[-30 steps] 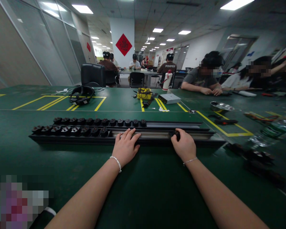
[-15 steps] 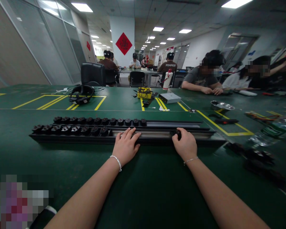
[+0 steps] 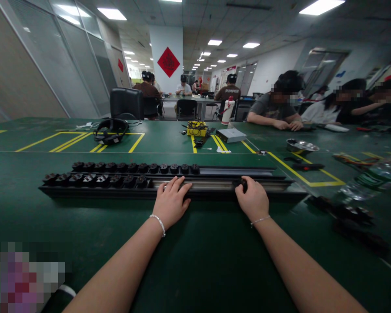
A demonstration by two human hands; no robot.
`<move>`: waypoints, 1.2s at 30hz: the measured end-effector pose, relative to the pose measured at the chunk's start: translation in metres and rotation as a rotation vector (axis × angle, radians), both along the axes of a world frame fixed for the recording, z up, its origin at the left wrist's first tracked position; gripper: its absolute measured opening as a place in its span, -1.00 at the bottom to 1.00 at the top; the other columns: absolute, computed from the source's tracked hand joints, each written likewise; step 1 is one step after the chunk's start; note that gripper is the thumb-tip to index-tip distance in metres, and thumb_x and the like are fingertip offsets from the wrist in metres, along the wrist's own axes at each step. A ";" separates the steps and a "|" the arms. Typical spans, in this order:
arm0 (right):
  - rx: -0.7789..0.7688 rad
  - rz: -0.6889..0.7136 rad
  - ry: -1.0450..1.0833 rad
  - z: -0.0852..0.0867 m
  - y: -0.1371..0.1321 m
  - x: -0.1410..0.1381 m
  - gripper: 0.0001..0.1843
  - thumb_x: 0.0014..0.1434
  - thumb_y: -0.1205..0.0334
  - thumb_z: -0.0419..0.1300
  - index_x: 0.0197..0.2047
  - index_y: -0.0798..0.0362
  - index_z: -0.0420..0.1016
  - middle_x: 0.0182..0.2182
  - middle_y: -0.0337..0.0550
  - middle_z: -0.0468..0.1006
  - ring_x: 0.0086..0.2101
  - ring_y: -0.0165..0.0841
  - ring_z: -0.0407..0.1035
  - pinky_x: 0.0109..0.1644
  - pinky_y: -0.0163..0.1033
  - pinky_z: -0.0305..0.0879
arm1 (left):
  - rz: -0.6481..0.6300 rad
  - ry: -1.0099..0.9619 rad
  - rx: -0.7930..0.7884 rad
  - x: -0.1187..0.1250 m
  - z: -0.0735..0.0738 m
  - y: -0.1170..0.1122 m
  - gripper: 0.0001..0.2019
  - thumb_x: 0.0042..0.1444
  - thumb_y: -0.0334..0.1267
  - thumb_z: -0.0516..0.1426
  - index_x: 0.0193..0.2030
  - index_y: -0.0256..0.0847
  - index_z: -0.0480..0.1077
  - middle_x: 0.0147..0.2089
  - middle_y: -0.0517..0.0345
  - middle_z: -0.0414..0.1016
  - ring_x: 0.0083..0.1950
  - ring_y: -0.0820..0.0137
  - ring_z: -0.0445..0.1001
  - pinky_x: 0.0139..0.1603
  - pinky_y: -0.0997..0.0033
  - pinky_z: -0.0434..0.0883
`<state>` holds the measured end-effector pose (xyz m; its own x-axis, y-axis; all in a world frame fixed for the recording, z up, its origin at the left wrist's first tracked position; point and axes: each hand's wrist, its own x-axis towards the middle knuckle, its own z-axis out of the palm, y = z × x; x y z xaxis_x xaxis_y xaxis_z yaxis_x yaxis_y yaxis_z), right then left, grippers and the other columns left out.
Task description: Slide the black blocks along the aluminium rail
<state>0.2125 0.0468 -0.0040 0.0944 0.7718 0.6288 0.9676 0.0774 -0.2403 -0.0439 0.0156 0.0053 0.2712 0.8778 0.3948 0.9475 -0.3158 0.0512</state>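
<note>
A long black power track lies crosswise on the green table in front of me, several black socket modules seated along its left part. Behind it runs a second black track, also carrying a row of socket modules on its left half. My left hand rests with fingers spread on the front track, just right of its last seated module. Toward the right end, my right hand pinches one socket module at the track's channel; the fingers partly hide it.
Loose black pieces and a plastic bottle lie at right, near a metal bowl. Farther back are a black headset, a yellow box with cables and a grey box. A person leans on the table.
The view has shifted very slightly. Both hands keep their places on the front track, and the socket module stays in my right hand.
</note>
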 end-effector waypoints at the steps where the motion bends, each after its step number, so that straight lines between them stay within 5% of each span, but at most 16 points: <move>1: 0.001 -0.003 0.001 0.000 0.000 0.000 -0.66 0.03 0.26 -0.04 -0.13 0.14 0.36 -0.32 -0.03 0.48 -0.28 -0.24 0.34 -0.16 -0.17 0.20 | 0.002 0.000 -0.001 0.000 0.000 0.000 -0.58 0.07 -0.14 0.03 0.12 0.07 0.20 0.27 0.15 0.12 0.28 0.22 0.03 0.17 0.10 0.06; 36: -0.024 -0.082 0.060 -0.002 0.002 0.002 -0.66 0.00 0.24 -0.04 -0.15 0.11 0.37 -0.37 -0.08 0.43 -0.30 -0.27 0.31 -0.20 -0.22 0.19 | 0.002 0.009 0.004 -0.001 -0.002 0.001 -0.57 0.07 -0.13 0.03 0.12 0.07 0.18 0.26 0.16 0.13 0.28 0.23 0.03 0.17 0.10 0.06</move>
<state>0.2148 0.0491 -0.0064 0.1951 0.7749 0.6012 0.9543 -0.0084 -0.2988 -0.0445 0.0168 0.0034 0.2731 0.8766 0.3962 0.9485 -0.3140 0.0411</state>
